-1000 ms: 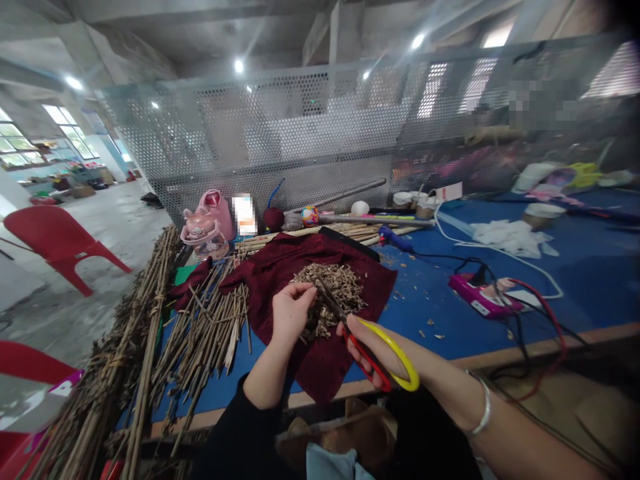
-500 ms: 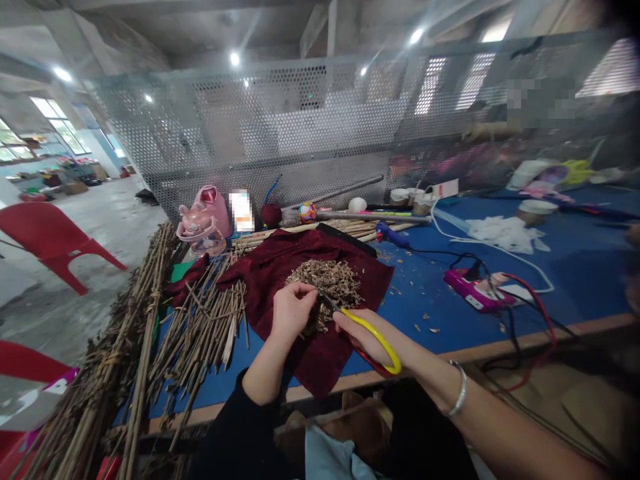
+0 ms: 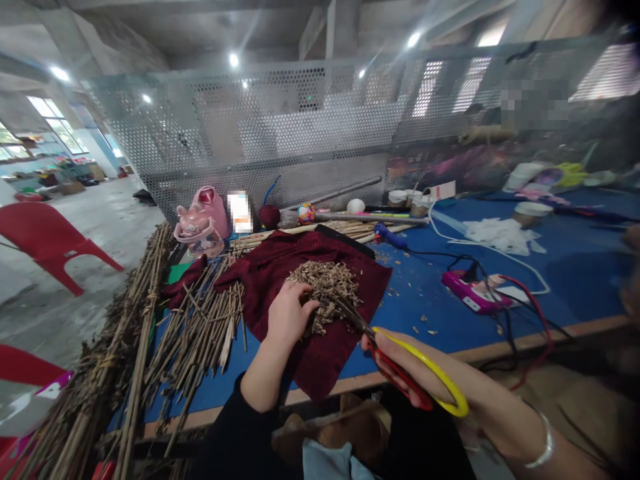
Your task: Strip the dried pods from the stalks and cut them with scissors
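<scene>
My right hand [image 3: 397, 363] grips a pair of scissors [image 3: 359, 319] with one yellow and one red handle loop. Their dark blades point up and left over a heap of dried plant clippings [image 3: 335, 277]. The blades look nearly closed. At the near left side of that heap is my left hand [image 3: 290, 312], thumb and fingers apart, with nothing visible between them. Beneath the clippings spreads a dark red cloth [image 3: 320, 367] on the blue tabletop. Several cut dry sticks [image 3: 205, 333] lie to the left of the cloth.
Bundled long dry stalks [image 3: 135, 320] lean along the table's left edge. Behind the cloth are a blue glue gun [image 3: 393, 237], a pink container [image 3: 200, 223] and a perforated metal screen [image 3: 260, 127]. A purple power strip [image 3: 470, 292] with cables lies at right; a red chair [image 3: 53, 230] stands left.
My right hand has drawn the scissors back toward the lower right, away from my left hand. The left fingers have gone from a pinch to spread apart.
</scene>
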`<action>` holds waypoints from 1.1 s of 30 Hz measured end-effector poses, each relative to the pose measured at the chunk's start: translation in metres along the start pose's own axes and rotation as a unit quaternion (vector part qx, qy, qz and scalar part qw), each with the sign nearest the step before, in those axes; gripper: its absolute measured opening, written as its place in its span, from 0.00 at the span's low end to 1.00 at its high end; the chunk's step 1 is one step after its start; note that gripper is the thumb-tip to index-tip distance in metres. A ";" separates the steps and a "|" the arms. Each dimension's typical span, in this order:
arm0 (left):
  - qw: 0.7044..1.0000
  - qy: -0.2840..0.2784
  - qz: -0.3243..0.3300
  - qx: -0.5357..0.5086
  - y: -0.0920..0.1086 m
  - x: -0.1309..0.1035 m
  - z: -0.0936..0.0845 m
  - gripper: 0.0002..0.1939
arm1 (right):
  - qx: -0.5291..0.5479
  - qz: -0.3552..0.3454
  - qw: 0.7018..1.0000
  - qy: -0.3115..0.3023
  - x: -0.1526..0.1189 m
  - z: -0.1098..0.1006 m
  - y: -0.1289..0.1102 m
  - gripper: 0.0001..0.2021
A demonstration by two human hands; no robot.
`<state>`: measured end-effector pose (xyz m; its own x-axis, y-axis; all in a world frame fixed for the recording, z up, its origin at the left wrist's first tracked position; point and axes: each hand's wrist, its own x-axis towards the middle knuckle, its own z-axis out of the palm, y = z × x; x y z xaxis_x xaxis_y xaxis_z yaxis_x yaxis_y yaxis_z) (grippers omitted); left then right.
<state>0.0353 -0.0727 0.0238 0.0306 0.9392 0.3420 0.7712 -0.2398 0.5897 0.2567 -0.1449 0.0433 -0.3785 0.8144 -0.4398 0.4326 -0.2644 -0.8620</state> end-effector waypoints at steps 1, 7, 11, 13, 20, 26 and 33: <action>1.000 -0.004 0.003 0.004 0.000 0.000 0.002 0.12 | -0.001 0.013 1.000 0.000 -0.001 0.000 0.002 0.27; 1.000 -0.007 0.007 -0.026 0.002 0.001 0.008 0.06 | -0.008 0.031 0.999 -0.007 0.002 0.004 -0.002 0.29; 0.998 0.007 0.017 -0.061 0.002 0.001 0.006 0.06 | -0.017 0.025 0.999 -0.017 0.012 0.006 -0.011 0.31; 0.997 0.009 0.032 -0.066 0.001 0.000 0.006 0.05 | -0.023 0.025 0.999 -0.023 0.017 0.006 -0.015 0.31; 0.996 0.013 0.062 -0.060 -0.004 -0.001 0.007 0.04 | -0.077 -0.060 0.995 -0.004 0.030 0.011 -0.034 0.29; 0.997 -0.002 0.061 -0.044 -0.001 -0.001 0.003 0.04 | -0.084 -0.134 0.985 0.066 0.042 0.016 -0.039 0.25; 1.000 0.006 0.003 0.016 -0.008 0.001 0.000 0.06 | 0.006 -0.107 0.994 0.029 0.027 0.008 -0.011 0.23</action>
<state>0.0289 -0.0701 0.0196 0.0289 0.9347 0.3544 0.7910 -0.2381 0.5635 0.2355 -0.1239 0.0390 -0.4124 0.8814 -0.2304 0.3364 -0.0877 -0.9376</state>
